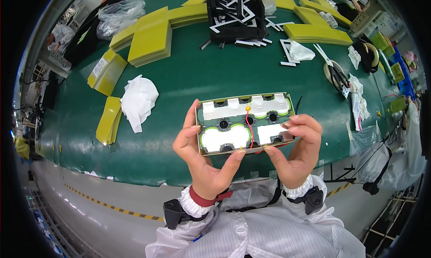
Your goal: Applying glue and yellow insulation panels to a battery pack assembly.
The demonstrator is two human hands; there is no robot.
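Insp. note: 1 pack, held in 2 hands nr the close edge of the tabletop (188, 80).
Your L hand (203, 167) has 1 end, your R hand (301, 152) the other; each grip is part-closed on the pack (236, 124), thumb at the near edge. Pack face: 1 red wire (252, 134), 1 yellow dot (248, 108), 3 dark round holes along the mid row, 2 white patches on the near side. Elsewhere: 1 pr scissors (336, 74) to R; 1 white cloth (139, 101) to L; 1 black bin (259, 31) at far side w/ white strips, too jumbled to count.
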